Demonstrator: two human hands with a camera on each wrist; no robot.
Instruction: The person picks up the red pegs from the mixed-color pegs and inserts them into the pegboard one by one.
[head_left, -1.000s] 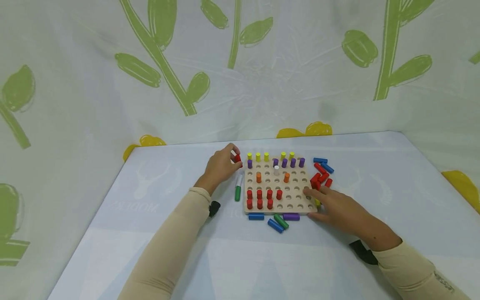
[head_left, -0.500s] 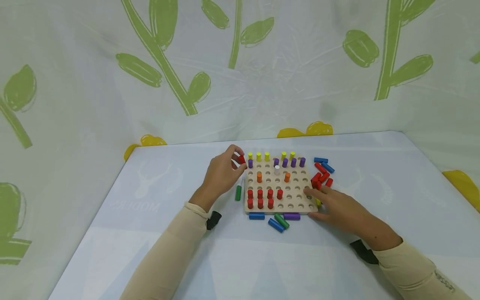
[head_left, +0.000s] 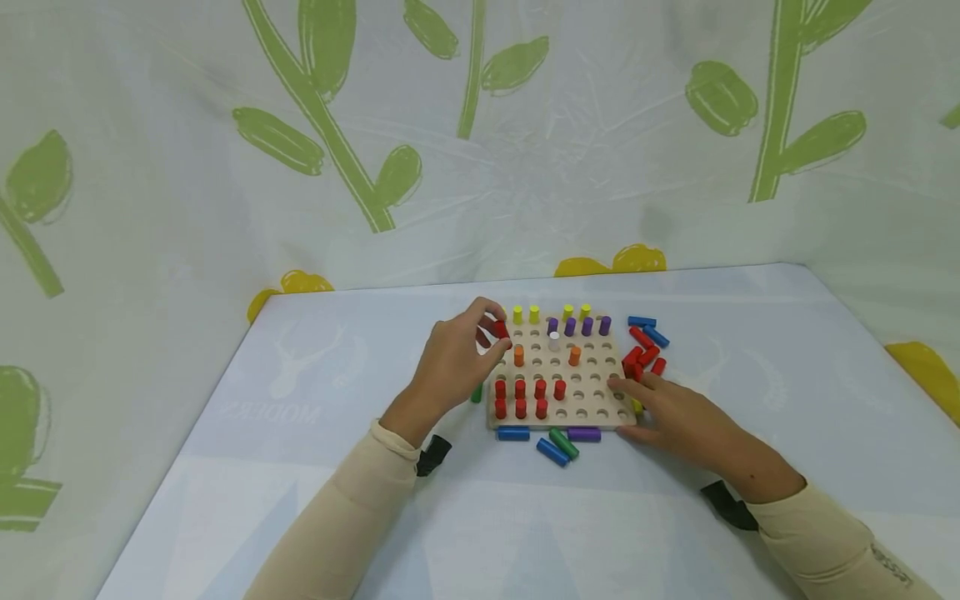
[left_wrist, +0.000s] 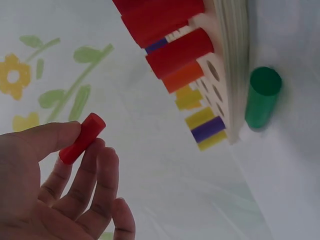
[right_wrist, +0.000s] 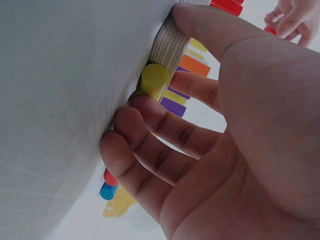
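Note:
A wooden pegboard (head_left: 551, 422) with rows of holes lies on the table, holding upright red, orange, purple and yellow pegs and one white peg. My left hand (head_left: 453, 358) pinches a red peg (left_wrist: 82, 139) between thumb and fingertips, tilted, above the board's far left corner. At the board's near right corner, my right hand (head_left: 678, 417) holds the edge, thumb at the corner and index finger on top. A yellow peg (right_wrist: 154, 77) lies along that side, touched by or very close to the right fingertips.
Loose red pegs (head_left: 641, 336) and blue pegs (head_left: 656, 336) lie right of the board. Blue pegs (head_left: 552, 452), a green peg (head_left: 564, 443) and a purple peg (head_left: 584, 434) lie along its near side. Another green peg (left_wrist: 262, 97) is by the left edge.
My left hand has moved right with the red peg, from beside the board to over its far left corner. The right hand stays where it was.

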